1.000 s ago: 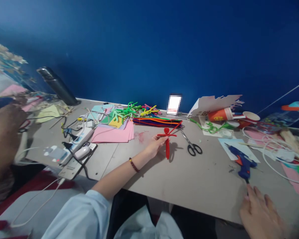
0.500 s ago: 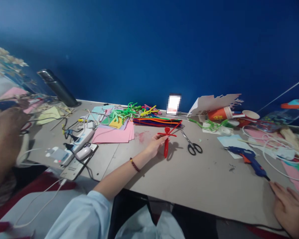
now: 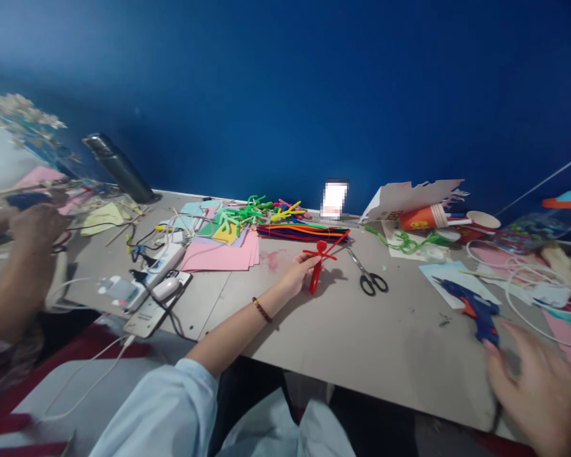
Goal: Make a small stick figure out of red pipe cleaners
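Between the fingers of my left hand (image 3: 301, 271) is a red pipe-cleaner figure (image 3: 316, 277), with a round head, arms spread sideways and legs hanging down, held above the table. A bundle of coloured pipe cleaners (image 3: 302, 233) lies just behind it. To its right rest scissors (image 3: 367, 274) with black handles. My right hand (image 3: 535, 381), blurred, is at the right front with thumb and fingers apart, close to the handle of a blue hot glue gun (image 3: 476, 311). The gun's nozzle end lies over a light blue paper sheet (image 3: 450, 273).
Pink paper (image 3: 219, 257) and green pipe-cleaner pieces (image 3: 254, 212) lie left of centre. A power strip (image 3: 159, 270), a phone (image 3: 152, 314) and cables crowd the left. Paper cups (image 3: 426, 218) and a white cable (image 3: 509, 285) occupy the right. Another person's hands (image 3: 35, 228) work at far left.
My right hand has moved left and up to the glue gun's handle, its fingers spreading. The gun has turned slightly. My left hand still holds the red figure, now tilted a little.
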`<action>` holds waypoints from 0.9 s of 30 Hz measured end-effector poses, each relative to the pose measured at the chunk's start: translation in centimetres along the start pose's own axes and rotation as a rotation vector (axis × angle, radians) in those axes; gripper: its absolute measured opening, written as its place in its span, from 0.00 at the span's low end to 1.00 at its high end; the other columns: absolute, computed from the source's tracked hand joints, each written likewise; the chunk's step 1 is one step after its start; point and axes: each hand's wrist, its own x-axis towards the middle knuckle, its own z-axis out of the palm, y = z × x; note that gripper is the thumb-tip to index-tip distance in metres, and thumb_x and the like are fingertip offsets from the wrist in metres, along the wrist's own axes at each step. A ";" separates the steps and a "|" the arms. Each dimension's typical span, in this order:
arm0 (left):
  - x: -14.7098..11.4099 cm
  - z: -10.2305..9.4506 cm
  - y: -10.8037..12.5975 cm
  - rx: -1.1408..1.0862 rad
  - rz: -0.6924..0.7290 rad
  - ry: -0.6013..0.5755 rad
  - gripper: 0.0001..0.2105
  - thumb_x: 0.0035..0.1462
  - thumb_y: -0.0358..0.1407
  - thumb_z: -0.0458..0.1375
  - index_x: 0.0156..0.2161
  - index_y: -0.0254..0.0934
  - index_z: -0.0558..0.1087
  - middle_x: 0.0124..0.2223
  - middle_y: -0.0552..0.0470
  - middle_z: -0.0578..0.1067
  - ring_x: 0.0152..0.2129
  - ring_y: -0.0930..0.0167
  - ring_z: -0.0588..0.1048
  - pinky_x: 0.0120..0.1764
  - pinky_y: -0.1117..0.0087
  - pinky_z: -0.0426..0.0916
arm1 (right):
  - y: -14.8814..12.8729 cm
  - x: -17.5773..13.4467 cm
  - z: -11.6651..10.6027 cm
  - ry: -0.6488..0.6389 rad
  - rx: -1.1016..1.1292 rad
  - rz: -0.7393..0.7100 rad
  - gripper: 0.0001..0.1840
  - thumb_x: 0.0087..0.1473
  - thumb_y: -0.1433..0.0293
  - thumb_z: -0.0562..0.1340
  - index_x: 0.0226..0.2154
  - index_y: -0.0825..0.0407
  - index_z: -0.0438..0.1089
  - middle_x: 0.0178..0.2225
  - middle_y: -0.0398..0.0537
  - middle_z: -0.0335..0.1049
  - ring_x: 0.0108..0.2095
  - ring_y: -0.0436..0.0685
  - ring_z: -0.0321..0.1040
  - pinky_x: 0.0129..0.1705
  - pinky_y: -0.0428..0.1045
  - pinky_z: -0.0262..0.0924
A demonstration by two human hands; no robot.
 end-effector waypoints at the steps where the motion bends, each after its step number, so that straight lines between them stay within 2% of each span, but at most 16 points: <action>1: 0.0 -0.1 0.0 0.003 0.008 0.004 0.16 0.39 0.37 0.69 0.32 0.34 0.70 0.27 0.52 0.75 0.23 0.73 0.75 0.26 0.74 0.69 | -2.1 1.5 -0.2 0.015 0.057 -0.057 0.23 0.53 0.58 0.51 0.48 0.49 0.67 0.39 0.61 0.73 0.40 0.69 0.71 0.40 0.59 0.64; 3: 0.1 -0.3 0.1 0.001 0.019 0.007 0.17 0.38 0.38 0.69 0.31 0.34 0.70 0.25 0.54 0.73 0.21 0.75 0.73 0.24 0.75 0.68 | -6.2 4.6 -0.3 -0.002 0.176 -0.112 0.18 0.55 0.60 0.51 0.43 0.49 0.69 0.39 0.57 0.74 0.40 0.65 0.71 0.41 0.57 0.64; 5: 0.2 -0.5 0.1 -0.016 0.019 0.010 0.17 0.38 0.39 0.70 0.31 0.35 0.69 0.23 0.56 0.72 0.19 0.76 0.71 0.23 0.75 0.67 | -10.1 7.9 0.5 -0.147 0.267 -0.090 0.17 0.56 0.61 0.52 0.41 0.49 0.71 0.41 0.53 0.74 0.41 0.63 0.71 0.39 0.55 0.64; 9: 0.7 -1.0 0.5 -0.052 0.040 0.017 0.15 0.40 0.39 0.68 0.30 0.36 0.69 0.22 0.57 0.71 0.17 0.76 0.69 0.21 0.74 0.66 | -15.7 13.8 4.6 -0.410 0.548 -0.082 0.13 0.54 0.65 0.55 0.37 0.48 0.73 0.35 0.48 0.76 0.30 0.56 0.71 0.33 0.51 0.64; 11: 1.0 -1.2 0.6 -0.062 0.067 0.038 0.13 0.41 0.38 0.68 0.30 0.36 0.69 0.21 0.57 0.70 0.16 0.76 0.69 0.22 0.74 0.66 | -17.3 16.0 7.6 -0.414 0.684 -0.044 0.11 0.51 0.68 0.57 0.35 0.48 0.74 0.34 0.46 0.76 0.30 0.56 0.71 0.34 0.50 0.63; 13: 1.3 -1.4 0.7 -0.063 0.113 0.070 0.13 0.42 0.39 0.67 0.29 0.36 0.69 0.21 0.57 0.70 0.17 0.77 0.69 0.23 0.74 0.66 | -18.2 17.2 10.6 -0.343 0.798 0.061 0.11 0.49 0.69 0.57 0.35 0.49 0.73 0.31 0.46 0.75 0.29 0.55 0.70 0.34 0.50 0.63; 15: 1.5 -1.6 0.6 -0.060 0.150 0.101 0.13 0.43 0.40 0.67 0.27 0.34 0.68 0.21 0.57 0.70 0.17 0.77 0.69 0.25 0.74 0.66 | -18.6 17.2 13.2 -0.241 0.888 0.182 0.12 0.49 0.68 0.56 0.35 0.50 0.73 0.31 0.48 0.75 0.28 0.56 0.69 0.33 0.51 0.64; 18: 1.7 -1.7 0.3 -0.045 0.165 0.129 0.14 0.43 0.40 0.66 0.26 0.34 0.68 0.21 0.56 0.70 0.17 0.78 0.69 0.24 0.75 0.64 | -18.8 15.7 15.6 -0.136 0.962 0.215 0.13 0.49 0.68 0.54 0.35 0.52 0.71 0.35 0.51 0.74 0.30 0.57 0.69 0.36 0.53 0.65; 21: 1.6 -1.6 0.0 -0.013 0.176 0.158 0.13 0.43 0.40 0.66 0.27 0.34 0.68 0.22 0.57 0.71 0.17 0.78 0.69 0.24 0.76 0.63 | -18.5 13.7 16.2 -0.151 0.943 0.040 0.14 0.50 0.70 0.52 0.36 0.53 0.71 0.37 0.53 0.73 0.34 0.58 0.69 0.38 0.55 0.65; 24: 1.7 -1.3 -0.2 -0.010 0.188 0.220 0.11 0.43 0.37 0.65 0.27 0.35 0.68 0.21 0.58 0.70 0.17 0.78 0.69 0.24 0.76 0.63 | -18.1 12.3 15.6 -0.183 0.888 -0.154 0.15 0.52 0.72 0.51 0.38 0.51 0.71 0.40 0.53 0.71 0.40 0.59 0.68 0.44 0.56 0.64; 27: 2.0 -1.0 0.1 -0.051 0.154 0.296 0.09 0.45 0.34 0.64 0.26 0.35 0.67 0.20 0.58 0.70 0.17 0.78 0.69 0.24 0.76 0.63 | -17.7 11.4 14.9 -0.220 0.839 -0.272 0.17 0.54 0.73 0.51 0.42 0.50 0.70 0.44 0.53 0.71 0.46 0.59 0.67 0.50 0.58 0.62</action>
